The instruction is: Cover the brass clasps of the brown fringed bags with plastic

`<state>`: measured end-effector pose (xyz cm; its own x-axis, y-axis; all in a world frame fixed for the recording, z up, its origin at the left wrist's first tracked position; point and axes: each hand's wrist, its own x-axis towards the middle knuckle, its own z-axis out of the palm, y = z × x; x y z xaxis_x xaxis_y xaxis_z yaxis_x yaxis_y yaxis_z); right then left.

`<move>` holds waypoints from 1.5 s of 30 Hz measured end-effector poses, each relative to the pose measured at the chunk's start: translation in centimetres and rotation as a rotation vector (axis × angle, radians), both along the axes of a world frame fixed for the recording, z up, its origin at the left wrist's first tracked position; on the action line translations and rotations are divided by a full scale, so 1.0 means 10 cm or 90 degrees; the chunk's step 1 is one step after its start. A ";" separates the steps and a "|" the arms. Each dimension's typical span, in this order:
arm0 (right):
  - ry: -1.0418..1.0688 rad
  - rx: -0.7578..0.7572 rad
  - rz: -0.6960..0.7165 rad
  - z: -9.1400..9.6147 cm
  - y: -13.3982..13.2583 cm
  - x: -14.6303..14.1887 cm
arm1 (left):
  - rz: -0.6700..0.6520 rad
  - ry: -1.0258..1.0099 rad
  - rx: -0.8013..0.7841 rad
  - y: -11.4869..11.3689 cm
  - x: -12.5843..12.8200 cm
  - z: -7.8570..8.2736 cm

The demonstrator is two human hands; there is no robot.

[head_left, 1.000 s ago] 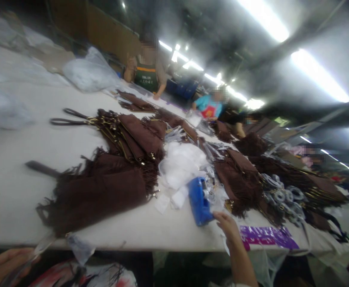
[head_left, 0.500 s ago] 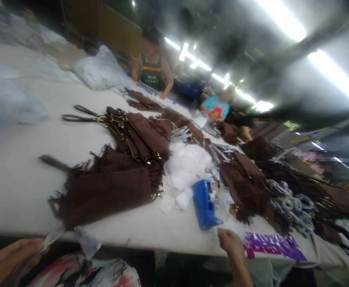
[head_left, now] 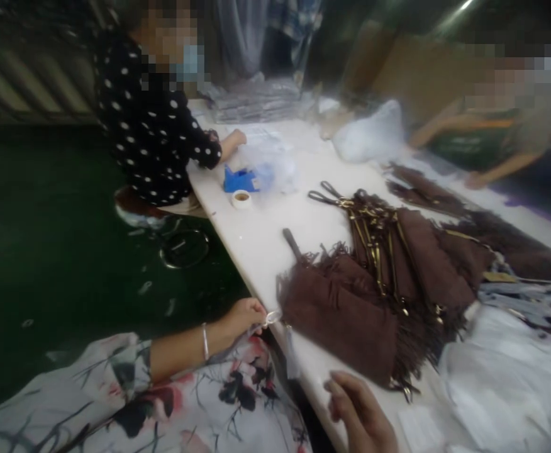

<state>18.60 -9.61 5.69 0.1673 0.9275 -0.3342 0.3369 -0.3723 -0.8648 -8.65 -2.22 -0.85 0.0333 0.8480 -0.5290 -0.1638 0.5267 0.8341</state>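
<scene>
My left hand (head_left: 243, 318) is closed at the table's near edge, pinching a strap-like piece with a pale, shiny loop (head_left: 272, 318) at its end. Blur hides what the piece is exactly. Right beside the loop lies a dark brown fringed bag (head_left: 339, 314) with a wrist strap. A small clear plastic piece (head_left: 292, 355) hangs by the table edge below it. In front of the bag, my right hand (head_left: 358, 412) is raised with fingers curled and fingertips close together. Whatever they may hold is too small to make out.
More brown fringed bags (head_left: 426, 258) with gold zips are piled behind. White wrapping (head_left: 506, 377) lies at the right. Farther off are a blue tape dispenser (head_left: 238, 180), a tape roll (head_left: 241, 199) and a person in a dotted top (head_left: 148, 126). Another person (head_left: 502, 132) stands across the table.
My view has swung left, bringing the person in the dotted top into sight. My right hand has left the nearer blue tape dispenser and come closer to the left hand, which still holds the looped piece.
</scene>
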 end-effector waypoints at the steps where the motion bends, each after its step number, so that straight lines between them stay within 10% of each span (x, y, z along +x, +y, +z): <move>1: 0.038 -0.002 0.084 0.02 0.13 -0.28 | 0.002 -0.010 0.011 0.00 0.02 -0.02; 9: 0.046 0.053 0.294 -0.22 0.75 -1.17 | 0.009 -0.034 0.098 -0.03 0.03 -0.09; 45: -0.268 0.027 0.335 -0.22 0.83 -1.30 | -0.022 0.033 0.160 -0.19 0.05 0.01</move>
